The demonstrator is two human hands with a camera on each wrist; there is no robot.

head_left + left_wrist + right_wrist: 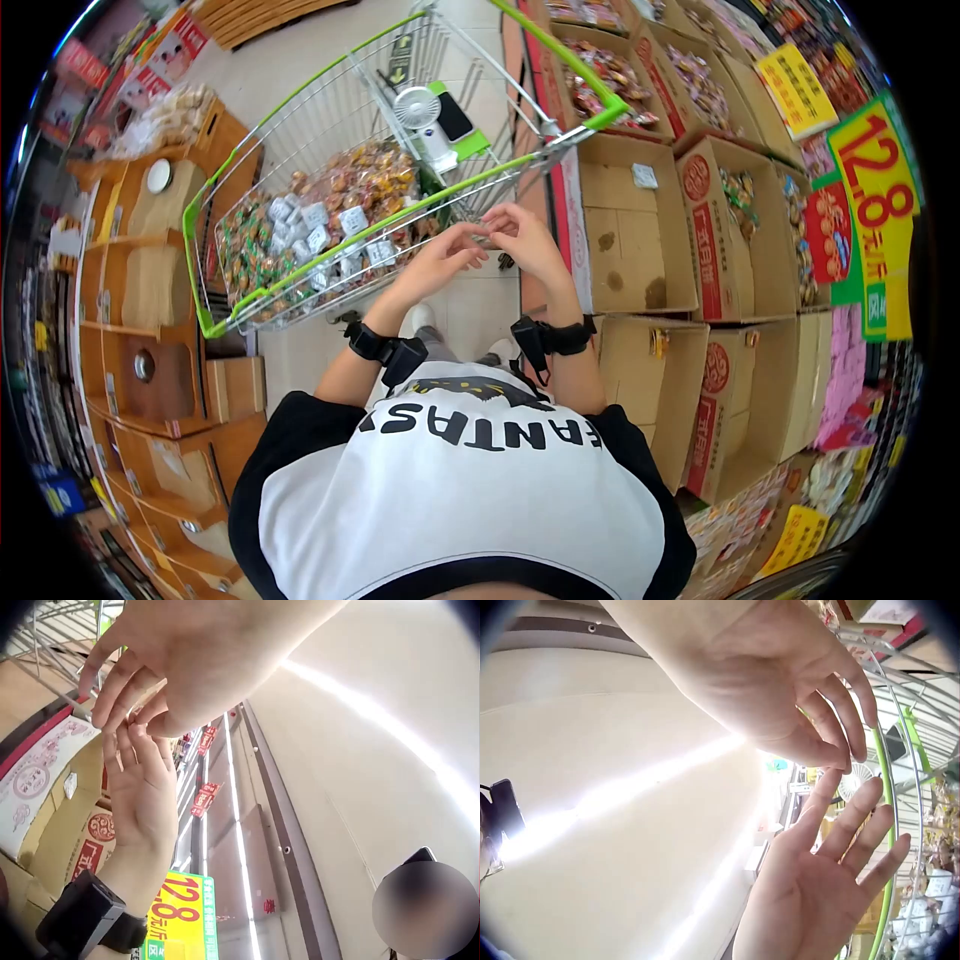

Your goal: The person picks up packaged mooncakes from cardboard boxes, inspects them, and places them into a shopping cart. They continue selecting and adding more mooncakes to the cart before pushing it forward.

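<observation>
Beside cart [610, 108], hands [440, 264] [527, 242] perhaps in contact

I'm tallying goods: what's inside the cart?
The cart holds green packets, white packets, brownish packets and a fan beside a black-and-green item. Anything beneath these is covered.

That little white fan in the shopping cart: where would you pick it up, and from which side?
I'd take the fan by its white body, probably from above, into the open-topped cart. The body looks narrower than the round grille and lies at the fan's nearer end; coming in sideways would likely be blocked by the cart's wires.
</observation>
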